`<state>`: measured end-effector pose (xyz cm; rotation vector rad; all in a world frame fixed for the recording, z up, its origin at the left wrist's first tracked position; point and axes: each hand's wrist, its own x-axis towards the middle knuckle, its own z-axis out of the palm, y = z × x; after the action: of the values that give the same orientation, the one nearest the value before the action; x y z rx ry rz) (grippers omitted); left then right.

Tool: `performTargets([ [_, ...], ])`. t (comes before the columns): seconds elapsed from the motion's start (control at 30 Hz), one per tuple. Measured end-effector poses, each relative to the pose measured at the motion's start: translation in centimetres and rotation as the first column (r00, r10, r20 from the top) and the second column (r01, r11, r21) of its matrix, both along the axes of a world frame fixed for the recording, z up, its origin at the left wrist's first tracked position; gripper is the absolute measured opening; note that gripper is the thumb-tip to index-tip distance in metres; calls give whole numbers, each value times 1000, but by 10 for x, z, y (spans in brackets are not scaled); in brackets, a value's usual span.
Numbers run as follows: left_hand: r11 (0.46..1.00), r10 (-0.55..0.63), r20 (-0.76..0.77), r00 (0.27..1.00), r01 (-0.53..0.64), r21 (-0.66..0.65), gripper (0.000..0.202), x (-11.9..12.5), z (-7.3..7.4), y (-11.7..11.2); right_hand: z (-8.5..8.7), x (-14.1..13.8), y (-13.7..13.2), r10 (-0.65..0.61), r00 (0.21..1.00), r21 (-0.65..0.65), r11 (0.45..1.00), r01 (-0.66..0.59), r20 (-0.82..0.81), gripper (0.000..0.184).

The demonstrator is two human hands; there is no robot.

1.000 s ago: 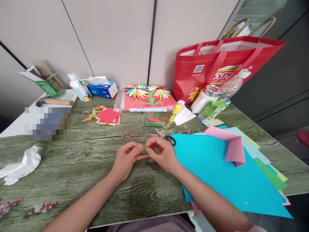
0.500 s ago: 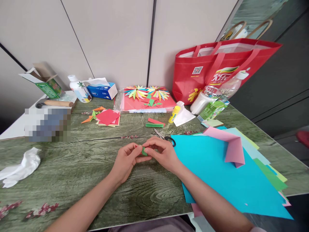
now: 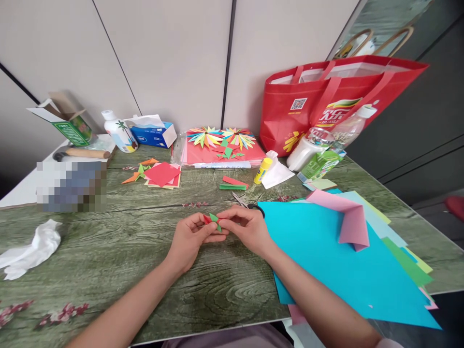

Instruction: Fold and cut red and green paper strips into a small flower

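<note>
- The folded paper (image 3: 213, 218), small, green and red, is held just below the centre of the frame, raised in front of the person between both hands.
- The left hand (image 3: 185, 240) is mostly closed; the paper's left side is gripped between thumb and fingers, and some fingers are extended beneath it toward the right.
- By the right hand (image 3: 253, 231) the paper's right side is pinched between thumb and curled fingers; the hand is only slightly open.
- The paper's exact shape cannot be made out, since its ends are covered by fingertips.
- The scissors (image 3: 239, 199) are seen just above the right hand, blades toward the upper left; part of the black handles is hidden by that hand.
- The large blue sheet (image 3: 319, 256), at lower right, is partly covered by the right forearm and by a folded pink paper (image 3: 353, 223).
- Both forearms are cut off toward the bottom of the frame.
- The white tissue (image 3: 38, 249) is cut off by the left edge.
- An item on the table (image 3: 137, 241) at middle left is blurred into blocks and cannot be identified.
- The red bag (image 3: 281, 118), upper right, is partly hidden by bottles and a green carton (image 3: 319, 165).
</note>
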<state>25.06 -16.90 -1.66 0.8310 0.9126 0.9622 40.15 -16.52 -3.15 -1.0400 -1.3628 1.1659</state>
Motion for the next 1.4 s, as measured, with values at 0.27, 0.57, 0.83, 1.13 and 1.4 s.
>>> performTargets([
  [0.27,994,88,-111,990,-80,70,22,6,-4,-5,2,-6,-2,-71,986,-239,970,34,-148,18],
  [0.57,996,70,-106,992,-63,68,16,3,0,-1,2,3,4,61,977,-245,963,-112,-205,19],
  [0.83,993,41,-123,991,-27,111,13,2,-1,-2,5,1,3,51,979,-195,977,-90,-198,13],
  [1.13,987,-158,-47,986,158,2,17,-7,6,4,10,4,0,113,982,-93,987,-128,-152,8],
  [1.4,970,-242,-53,969,242,-4,19,-10,9,5,10,9,-2,181,983,78,981,-179,-18,9],
])
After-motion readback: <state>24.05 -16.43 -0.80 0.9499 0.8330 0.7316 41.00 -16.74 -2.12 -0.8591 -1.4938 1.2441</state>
